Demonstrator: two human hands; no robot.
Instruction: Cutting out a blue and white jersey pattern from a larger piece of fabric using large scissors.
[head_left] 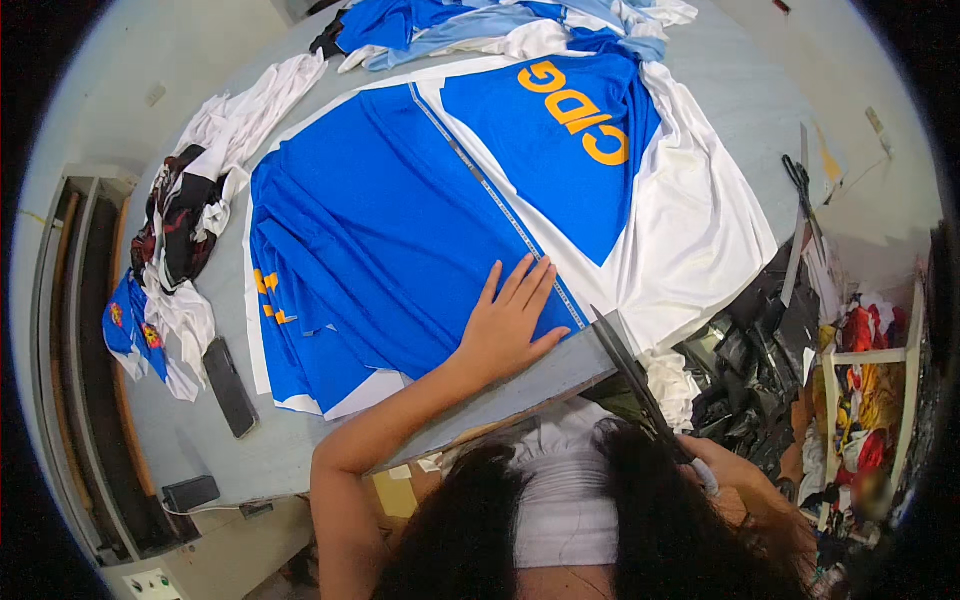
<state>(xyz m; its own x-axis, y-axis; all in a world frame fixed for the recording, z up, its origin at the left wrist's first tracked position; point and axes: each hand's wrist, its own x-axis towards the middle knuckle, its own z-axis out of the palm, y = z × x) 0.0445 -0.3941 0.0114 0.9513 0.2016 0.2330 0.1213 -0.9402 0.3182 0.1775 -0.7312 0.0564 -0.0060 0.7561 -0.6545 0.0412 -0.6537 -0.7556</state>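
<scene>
A large piece of blue fabric [370, 220], with white borders and orange marks, lies on the grey table. My left hand [510, 318] rests flat on its near right part, fingers spread. Beside the fingertips runs a narrow pale strip [490, 190] with small markings, along the fabric's right edge. To the right lies another blue panel [570, 150] with orange lettering, joined to wrinkled white cloth [700, 210]. My right hand [730, 472] is closed around the handles of long dark scissors [640, 385]. Their blades point up toward the table's edge, near the strip's lower end.
A dark phone [231, 388] and a small black box [191, 493] sit at the left. Crumpled garments [180, 220] line the left side, and more blue and white cloth [480, 30] lies at the back. Black plastic [745, 350] and a shelf of colourful cloth [870, 355] stand right.
</scene>
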